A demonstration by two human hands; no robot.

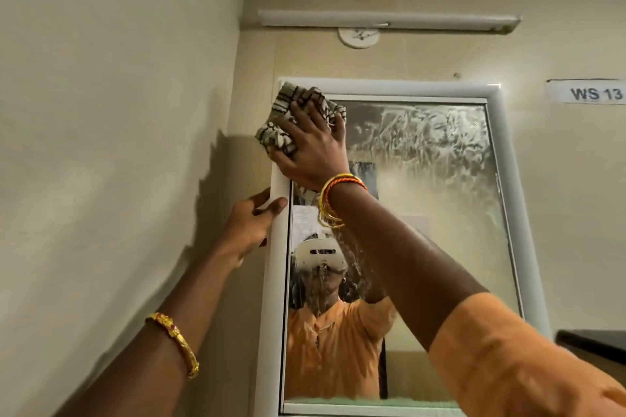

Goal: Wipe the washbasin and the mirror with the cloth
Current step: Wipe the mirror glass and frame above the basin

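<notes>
beige walls meet at a corner, w/ a tube light mounted above and a label reading "ws 13" stuck at the right. the mirror, set in a white frame, is hung just right of the corner. the patterned cloth is pressed flat against the top-left corner of the mirror, partly over the frame, by the right hand; fingers are spread wide over it, palm down, so the cloth is pinned rather than gripped. the left hand is curled loosely round the left edge of the frame, thumb on the front face, nothing else held. bangles are worn on both wrists.

soapy or wet smears are seen across the upper glass, approx the top third; the lower part looks clearer, w/ the person's reflection visible. the washbasin is not in view, so its state cannot be told. the mirror step is judged as under way, not finished.

risks from here: the cloth could slip out from under the open palm, since it is only pinned by pressure. streaks could be left if the cloth is dragged through the wet film unevenly. the far top-right corner may be missed, as it is a long reach. hard pushing might shift the mirror if the left-hand brace is let go.
</notes>
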